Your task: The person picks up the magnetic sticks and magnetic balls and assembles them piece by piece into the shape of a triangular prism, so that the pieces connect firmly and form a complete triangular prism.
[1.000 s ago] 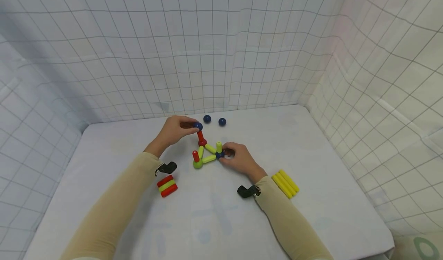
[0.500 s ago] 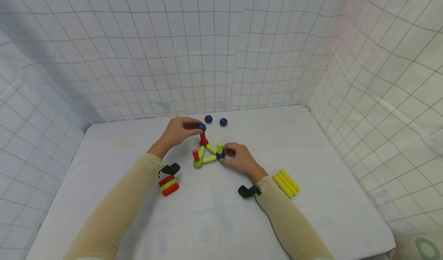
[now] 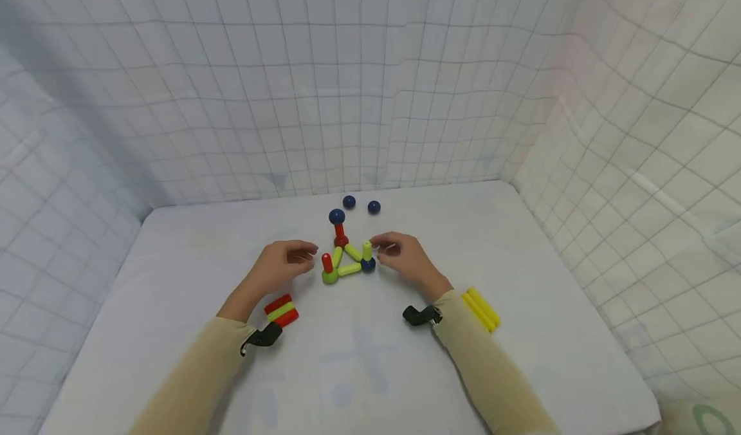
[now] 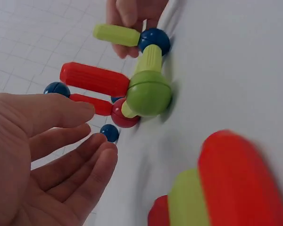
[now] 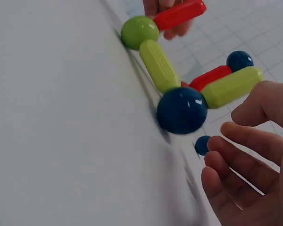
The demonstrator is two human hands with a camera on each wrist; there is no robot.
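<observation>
A triangle of lime rods (image 3: 350,269) lies on the table with a ball at each corner: a green ball (image 4: 149,93), a blue ball (image 5: 182,110) and a red ball (image 3: 341,241). Upright on the green ball is a red rod (image 3: 327,263); a lime rod (image 5: 233,87) rises from the blue one. The red ball carries another red rod (image 3: 339,230) topped by a blue ball (image 3: 337,216). Left of the frame, my left hand (image 3: 280,264) holds nothing, fingers loosely bent. My right hand (image 3: 405,255) has relaxed fingers, its thumb right beside the lime upright's tip.
Two loose blue balls, one on the left (image 3: 349,201) and one on the right (image 3: 374,207), sit toward the back. Red and lime rods (image 3: 281,309) lie beside the left forearm, and yellow rods (image 3: 482,309) beside the right. Grid-patterned cloth (image 3: 347,87) rises behind the table.
My left hand has let go of the blue ball atop the red upright and come back toward the front left. My right hand has eased off the blue corner ball, moving slightly upward.
</observation>
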